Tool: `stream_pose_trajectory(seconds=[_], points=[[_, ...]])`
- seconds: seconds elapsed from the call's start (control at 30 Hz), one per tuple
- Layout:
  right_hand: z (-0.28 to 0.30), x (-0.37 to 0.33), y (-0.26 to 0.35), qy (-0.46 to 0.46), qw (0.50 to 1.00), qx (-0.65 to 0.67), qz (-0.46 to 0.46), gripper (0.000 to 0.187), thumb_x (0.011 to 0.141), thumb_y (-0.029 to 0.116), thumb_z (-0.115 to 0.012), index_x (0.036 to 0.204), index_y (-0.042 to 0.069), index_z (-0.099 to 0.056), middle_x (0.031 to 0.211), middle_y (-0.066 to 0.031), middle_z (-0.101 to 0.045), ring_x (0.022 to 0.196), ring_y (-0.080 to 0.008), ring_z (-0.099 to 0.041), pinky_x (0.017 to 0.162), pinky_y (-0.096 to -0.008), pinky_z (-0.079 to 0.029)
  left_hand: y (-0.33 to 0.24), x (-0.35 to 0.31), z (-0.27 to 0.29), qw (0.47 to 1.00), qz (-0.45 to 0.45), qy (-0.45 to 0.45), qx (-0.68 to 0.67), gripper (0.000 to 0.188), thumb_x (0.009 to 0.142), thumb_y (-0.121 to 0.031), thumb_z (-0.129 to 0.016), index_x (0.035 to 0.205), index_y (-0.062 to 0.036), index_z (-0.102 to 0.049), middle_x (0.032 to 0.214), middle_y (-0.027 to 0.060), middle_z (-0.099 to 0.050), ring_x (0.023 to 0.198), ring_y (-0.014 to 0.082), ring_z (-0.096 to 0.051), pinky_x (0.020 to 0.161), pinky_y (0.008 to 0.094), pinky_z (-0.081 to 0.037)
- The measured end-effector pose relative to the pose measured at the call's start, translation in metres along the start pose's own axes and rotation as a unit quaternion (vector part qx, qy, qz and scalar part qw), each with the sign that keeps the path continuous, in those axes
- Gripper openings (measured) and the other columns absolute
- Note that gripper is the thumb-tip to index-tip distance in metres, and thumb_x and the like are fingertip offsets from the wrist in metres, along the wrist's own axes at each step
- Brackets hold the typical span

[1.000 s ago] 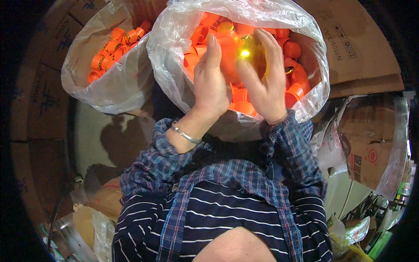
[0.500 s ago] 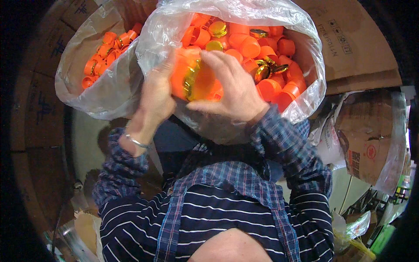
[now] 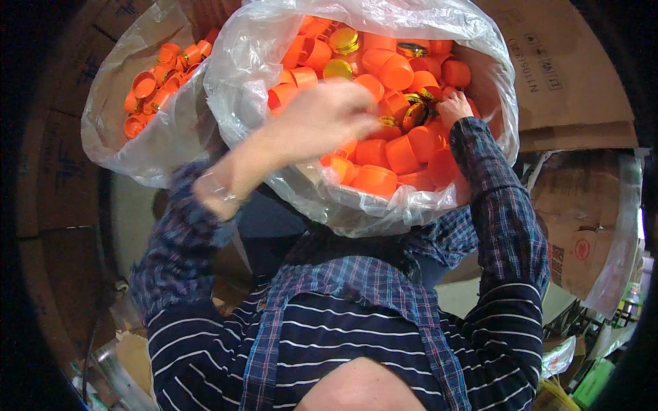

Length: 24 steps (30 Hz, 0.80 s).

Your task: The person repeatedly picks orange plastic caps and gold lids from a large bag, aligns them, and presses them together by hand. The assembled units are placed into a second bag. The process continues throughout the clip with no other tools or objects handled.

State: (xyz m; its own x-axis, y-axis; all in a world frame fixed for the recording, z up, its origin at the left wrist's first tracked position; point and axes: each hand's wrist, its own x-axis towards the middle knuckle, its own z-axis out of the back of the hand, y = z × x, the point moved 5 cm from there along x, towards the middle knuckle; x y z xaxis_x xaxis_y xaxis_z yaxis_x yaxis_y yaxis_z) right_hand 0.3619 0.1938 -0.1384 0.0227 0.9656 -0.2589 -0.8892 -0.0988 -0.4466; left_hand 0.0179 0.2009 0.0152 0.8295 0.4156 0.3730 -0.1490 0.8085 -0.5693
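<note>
Orange plastic cups (image 3: 396, 72) and shiny gold lids (image 3: 343, 40) fill a large clear-plastic-lined bag (image 3: 356, 218) in front of me. My left hand (image 3: 327, 113) hangs over the middle of the bag, smeared by motion, thumb and fingers pointing right towards a gold lid (image 3: 388, 127). I cannot make out anything in it. On the bag's right side my right hand (image 3: 454, 107) reaches down among the cups. Its fingers are bent in around something orange, their tips partly hidden.
At the left stands a smaller plastic-lined bag (image 3: 103, 130) with orange cups (image 3: 144, 85), some gold-banded. Cardboard boxes (image 3: 558, 82) flank both bags. A torn carton (image 3: 576, 198) and wrapped items lie at the right.
My hands have parted; the orange cup with a gold band is out of them. The right hand has moved right into the large bag, the left over its middle. Cups in the left bag lie differently.
</note>
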Motion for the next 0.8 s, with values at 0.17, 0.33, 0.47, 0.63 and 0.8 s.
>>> stream_pose_trajectory(seconds=[0.17,0.33,0.47,0.63,0.8], points=[[0.011,0.005,-0.011,-0.022,0.996,0.08,-0.032,0.029,0.083,0.016,-0.061,0.11,0.011,-0.069,0.099,-0.0147,-0.072,0.102,-0.0312,-0.067,0.093,-0.0443,-0.05,0.0,0.063,-0.161,0.923,-0.134,0.347,0.101,0.026,0.083,-0.015,-0.067,0.106,-0.0036,-0.068,0.106,0.0141,-0.067,0.101,0.0319,-0.066,0.086,0.0439,-0.052],[0.05,-0.035,-0.032,-0.121,0.913,0.379,-0.092,0.027,0.086,0.018,-0.068,0.108,0.004,-0.063,0.1,-0.0225,-0.069,0.097,-0.0391,-0.068,0.082,-0.0457,-0.054,0.023,0.054,-0.229,0.872,-0.256,0.323,0.262,0.014,0.079,-0.017,-0.064,0.087,-0.0099,-0.072,0.092,0.0042,-0.071,0.095,0.0248,-0.066,0.089,0.0376,-0.045],[0.071,-0.078,-0.041,-0.178,0.741,0.641,-0.091,0.031,0.091,0.012,-0.068,0.119,-0.001,-0.063,0.103,-0.0118,-0.07,0.096,-0.0206,-0.067,0.083,-0.0317,-0.052,0.029,0.063,-0.203,0.894,-0.074,0.434,0.083,0.02,0.08,-0.018,-0.061,0.085,-0.0021,-0.071,0.088,0.0177,-0.07,0.088,0.0364,-0.067,0.083,0.0487,-0.05],[0.103,-0.142,-0.005,-0.219,0.444,0.861,-0.118,0.034,0.098,0.016,-0.063,0.127,-0.002,-0.059,0.117,-0.0083,-0.066,0.102,-0.0163,-0.065,0.089,-0.0288,-0.052,0.024,0.082,-0.086,0.946,0.091,0.283,-0.132,0.027,0.102,-0.025,-0.051,0.104,-0.0005,-0.062,0.101,0.0105,-0.068,0.097,0.0228,-0.067,0.086,0.0405,-0.052],[0.143,-0.168,0.068,-0.307,0.396,0.862,-0.079,0.035,0.103,0.018,-0.054,0.133,0.0,-0.055,0.126,-0.0088,-0.062,0.113,-0.0173,-0.059,0.101,-0.0305,-0.045,-0.009,0.034,-0.058,0.677,0.199,-0.072,-0.705,0.031,0.106,-0.022,-0.048,0.125,0.0,-0.057,0.123,0.0095,-0.065,0.115,0.0201,-0.063,0.103,0.0354,-0.049]])
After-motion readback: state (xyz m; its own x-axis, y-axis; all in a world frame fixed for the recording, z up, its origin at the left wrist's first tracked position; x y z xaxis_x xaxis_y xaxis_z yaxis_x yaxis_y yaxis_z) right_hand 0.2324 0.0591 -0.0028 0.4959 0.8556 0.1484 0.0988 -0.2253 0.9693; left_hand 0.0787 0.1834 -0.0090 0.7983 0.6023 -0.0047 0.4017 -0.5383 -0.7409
